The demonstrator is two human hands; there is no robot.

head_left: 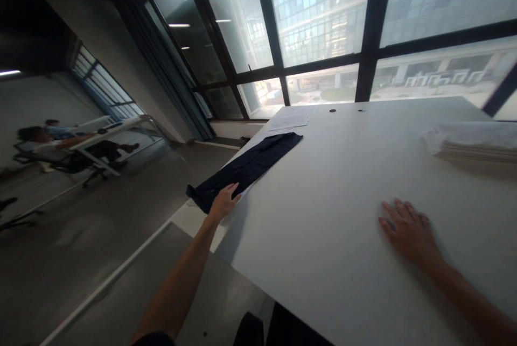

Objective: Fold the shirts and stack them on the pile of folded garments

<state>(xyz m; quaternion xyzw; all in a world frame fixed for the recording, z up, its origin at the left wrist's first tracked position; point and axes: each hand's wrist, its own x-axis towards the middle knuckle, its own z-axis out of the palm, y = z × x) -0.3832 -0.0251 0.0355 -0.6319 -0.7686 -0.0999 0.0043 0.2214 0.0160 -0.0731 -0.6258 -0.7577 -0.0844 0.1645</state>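
— Hands first: where are they?
— My left hand [224, 202] lies on the near end of the navy garment [246, 168], fingers straight and close together, resting, not clamped. My right hand [407, 230] is flat on the bare table [343, 184], fingers slightly apart, holding nothing.
— And the garment?
— Folded long, along the table's left edge. I'd press with the palm and draw inward, so it doesn't slide off.
— Containers?
— None visible; only a stack of white cloth [472, 141] at the right and papers [291, 118] beyond.

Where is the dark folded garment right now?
In the head view, the dark garment lies along the left edge of the table, its near end under the left hand, a paper sheet beyond it.
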